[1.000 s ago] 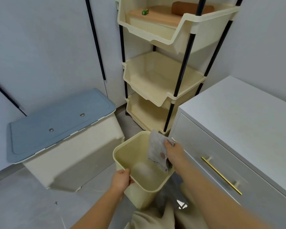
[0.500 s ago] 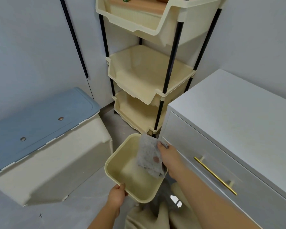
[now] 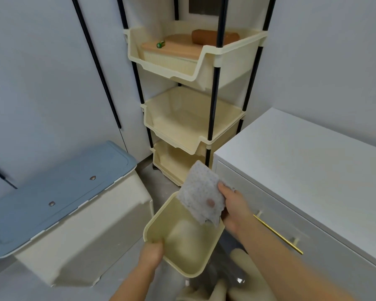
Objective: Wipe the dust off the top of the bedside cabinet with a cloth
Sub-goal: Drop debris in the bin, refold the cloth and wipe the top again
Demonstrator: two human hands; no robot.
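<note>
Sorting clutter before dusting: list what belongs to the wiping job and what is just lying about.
Job: cloth in right hand; bedside cabinet; cream bin held by left hand.
Lying about: tiered rack, blue-lidded box, green battery.

The cloth (image 3: 201,197) is a pale grey, speckled square with one reddish-brown spot near its middle. It sits at about 6 o'clock in the view, tilted on edge. The right hand (image 3: 234,208) pinches its 3 o'clock side, and its lower corner hangs over the rim of a cream bin (image 3: 152,222). The bedside cabinet (image 3: 302,153) fills the 4 o'clock area. It is white with a flat, bare top, and its drawer front carries a gold bar handle (image 3: 278,234). The cabinet's near corner is just beside the cloth, at the cloth's 1 o'clock.
</note>
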